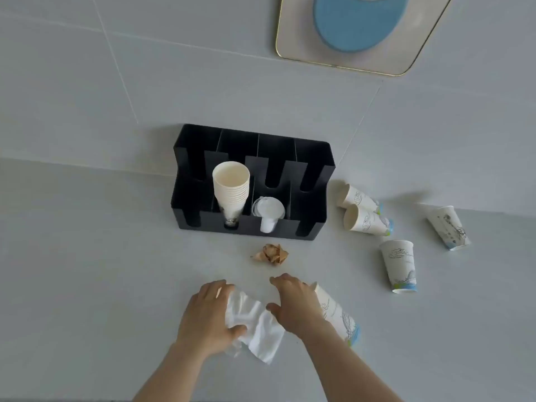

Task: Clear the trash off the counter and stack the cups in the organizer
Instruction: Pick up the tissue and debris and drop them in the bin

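Both forearms enter from the bottom edge of the frame. At lower centre the left hand (207,316) closes its fingers and thumb on a crumpled white napkin (255,323), which trails down and to the right of the palm. Just beside it, the right hand (295,306) is spread wide, fingers curved, palm down over the counter (87,285); its thumb touches the napkin's right edge, and it grips nothing.

Partly hidden under the right wrist, a printed paper cup (338,313) lies on its side, long axis running diagonally, mouth toward the upper left, base toward the lower right.

Above the hands at frame centre sits a brown paper wad (271,254), apart from everything. Behind it, the black organizer (309,204) stands against the wall; a stack of cups (231,188) leans in one front slot, mouths up toward the camera, and white lids (268,211) fill the slot to its right.

Right of the organizer, two cups (364,210) lie touching, mouths to the left. Below them one cup (400,265) stands mouth up, and a far-right cup (448,227) lies with its base toward the lower right.

Bare counter stretches across the whole left half and between the hands and the wad.
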A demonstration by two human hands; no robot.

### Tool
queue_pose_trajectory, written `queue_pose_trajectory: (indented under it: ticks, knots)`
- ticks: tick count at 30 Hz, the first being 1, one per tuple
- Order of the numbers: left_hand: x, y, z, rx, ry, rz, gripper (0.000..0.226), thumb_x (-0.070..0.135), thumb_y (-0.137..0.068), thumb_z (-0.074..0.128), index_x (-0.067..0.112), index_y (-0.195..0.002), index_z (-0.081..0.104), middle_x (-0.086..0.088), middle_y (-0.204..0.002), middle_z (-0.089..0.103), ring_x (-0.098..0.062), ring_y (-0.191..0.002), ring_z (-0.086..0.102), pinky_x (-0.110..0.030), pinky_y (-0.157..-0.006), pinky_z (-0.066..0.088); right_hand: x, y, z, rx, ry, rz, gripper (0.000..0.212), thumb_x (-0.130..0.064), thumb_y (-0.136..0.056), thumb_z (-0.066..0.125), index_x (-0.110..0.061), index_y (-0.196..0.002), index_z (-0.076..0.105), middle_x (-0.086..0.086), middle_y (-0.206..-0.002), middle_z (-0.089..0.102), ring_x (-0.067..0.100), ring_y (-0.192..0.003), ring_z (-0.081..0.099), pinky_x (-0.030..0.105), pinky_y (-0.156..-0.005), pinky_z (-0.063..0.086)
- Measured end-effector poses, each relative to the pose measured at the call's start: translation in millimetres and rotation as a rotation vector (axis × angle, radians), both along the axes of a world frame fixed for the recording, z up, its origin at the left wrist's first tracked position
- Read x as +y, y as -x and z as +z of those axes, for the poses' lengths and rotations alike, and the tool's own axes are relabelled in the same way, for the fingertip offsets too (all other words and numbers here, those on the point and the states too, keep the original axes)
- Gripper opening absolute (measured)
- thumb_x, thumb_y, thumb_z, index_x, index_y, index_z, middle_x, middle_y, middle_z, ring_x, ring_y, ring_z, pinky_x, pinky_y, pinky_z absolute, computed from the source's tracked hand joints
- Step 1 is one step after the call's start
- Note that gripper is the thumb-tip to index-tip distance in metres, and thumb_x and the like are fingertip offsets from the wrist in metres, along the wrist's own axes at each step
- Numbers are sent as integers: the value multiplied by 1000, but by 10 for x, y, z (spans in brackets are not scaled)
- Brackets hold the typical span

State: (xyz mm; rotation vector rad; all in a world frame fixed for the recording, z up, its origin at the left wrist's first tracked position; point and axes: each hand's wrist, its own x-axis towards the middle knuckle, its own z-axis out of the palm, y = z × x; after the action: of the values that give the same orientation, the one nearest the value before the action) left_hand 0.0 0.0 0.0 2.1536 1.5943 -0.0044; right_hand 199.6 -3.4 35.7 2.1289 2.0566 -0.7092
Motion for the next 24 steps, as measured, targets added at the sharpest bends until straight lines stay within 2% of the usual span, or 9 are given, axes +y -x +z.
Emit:
queue_pose_trajectory:
  ticks: [5,8,11,13,14,16,19,24]
  knots:
    - [-54,-93,-162,95,96,93,81,57,-66,72,33,-138,43,10,-138,45,-18,-126,45,-29,-96,42,404,-142,-89,-15,-105,5,54,-30,-93,71,-22,-142,49,-1,-138,58,27,-120,59,38,-95,50]
    - [-52,-161,-258,103,100,185,69,43,-74,76,32,-135,44,8,-134,46,-17,-119,49,-27,-89,47,602,-201,-212,51,-162,57,64,-22,-91,72,-24,-148,44,-6,-146,53,23,-126,57,33,-101,47]
    - [-19,-242,-303,87,99,275,54,29,-82,75,30,-129,48,8,-126,49,-15,-112,52,-25,-76,51,795,-271,-319,67,-208,122,52,-14,-89,72,-20,-137,53,-5,-140,53,22,-126,55,32,-103,48]
    - [4,-270,-325,67,104,342,44,24,-84,71,28,-124,51,7,-119,52,-15,-106,55,-25,-70,49,894,-298,-387,58,-192,178,53,-11,-90,70,-17,-139,52,-1,-143,51,23,-131,51,34,-108,47]
    - [11,-278,-339,54,108,377,39,22,-85,69,27,-121,54,6,-115,54,-17,-103,59,-26,-68,46,935,-308,-421,54,-174,194,53,-10,-91,68,-17,-141,50,-1,-143,52,23,-131,51,34,-105,47]
    - [25,-291,-361,18,109,458,32,17,-83,68,27,-113,60,5,-107,59,-20,-96,65,-26,-67,41,994,-318,-487,55,-160,198,50,-4,-90,66,-20,-136,54,-3,-133,56,23,-121,56,33,-91,51]
    - [64,-303,-384,-42,97,569,29,9,-79,67,28,-100,66,5,-94,62,-23,-86,68,-28,-66,45,1049,-307,-557,39,-173,209,45,7,-84,62,-20,-119,62,-1,-117,58,23,-108,56,29,-73,46]
    - [216,-342,-315,-129,38,736,28,5,-79,65,26,-97,69,5,-95,64,-16,-79,57,-25,-70,40,1130,-355,-587,87,-187,147,22,1,-88,61,-15,-102,68,4,-102,62,26,-94,61,30,-68,42]
